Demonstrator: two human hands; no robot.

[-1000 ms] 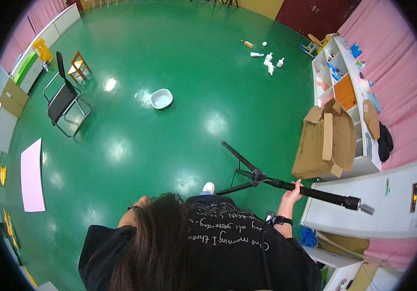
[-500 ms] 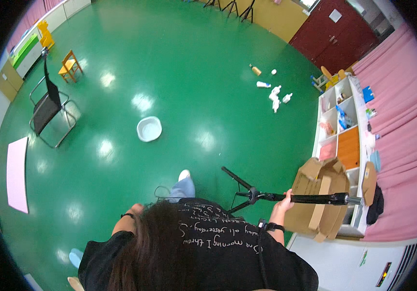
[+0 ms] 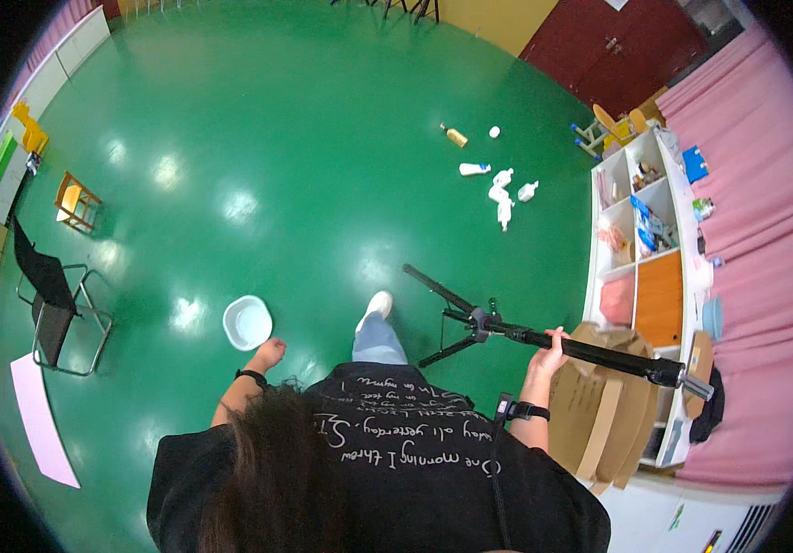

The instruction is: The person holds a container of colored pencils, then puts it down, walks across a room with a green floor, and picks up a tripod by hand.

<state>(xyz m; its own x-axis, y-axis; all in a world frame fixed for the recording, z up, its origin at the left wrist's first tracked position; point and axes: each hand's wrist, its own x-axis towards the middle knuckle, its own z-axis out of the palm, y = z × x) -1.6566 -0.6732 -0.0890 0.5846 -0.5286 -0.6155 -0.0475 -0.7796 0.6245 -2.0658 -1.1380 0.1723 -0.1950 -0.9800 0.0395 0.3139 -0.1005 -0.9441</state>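
Note:
My right hand [image 3: 551, 352] is wrapped round the pole of a black tripod stand [image 3: 590, 351]. The stand is tilted, its legs toward the middle of the floor and its metal tip out to the right. My left hand [image 3: 271, 353] hangs with curled fingers, and I see nothing in it. Below that hand in the view, a wristband circles the forearm. Just beyond it on the floor sits a pale blue basin [image 3: 248, 323], apart from the hand. One white shoe [image 3: 380, 303] shows between basin and stand.
White bottles [image 3: 501, 189] and a gold pump bottle [image 3: 454, 135] lie on the green floor ahead. A cardboard box [image 3: 604, 405] and white shelves [image 3: 612, 241] flank the right. At left stand a black chair [image 3: 51, 300], a small wooden chair [image 3: 76, 201] and a pink board [image 3: 44, 419].
I have stepped forward, so the basin and bottles appear nearer and farther left. My left hand has swung forward toward the basin. The tripod stays in my right hand.

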